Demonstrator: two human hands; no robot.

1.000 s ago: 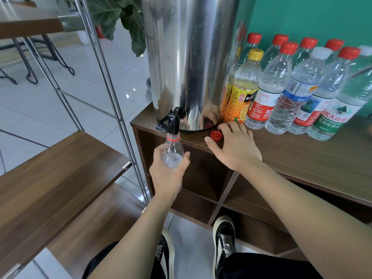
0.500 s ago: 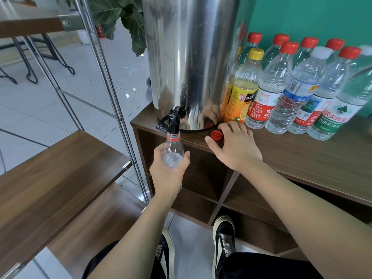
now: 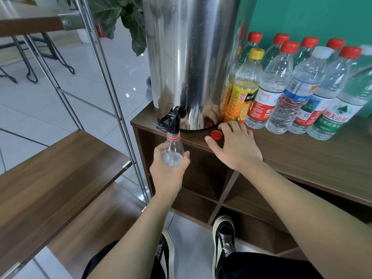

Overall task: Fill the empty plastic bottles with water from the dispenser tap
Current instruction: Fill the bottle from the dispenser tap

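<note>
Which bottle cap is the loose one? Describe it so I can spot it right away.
Start at the tall steel dispenser on the wooden cabinet. Right in front of its base, beside the right hand, lies a small red cap. Unlike the caps on the standing bottles behind, it sits alone on the wood.

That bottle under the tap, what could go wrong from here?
Water might overflow: the bottle is already filled well up toward its neck, and the left hand grips it right below the black tap. The narrow mouth may also slip out from under the spout, spilling onto the shoes on the floor beneath. The loose red cap lies near the cabinet's edge beside the right hand, so a nudge could knock it off.
</note>
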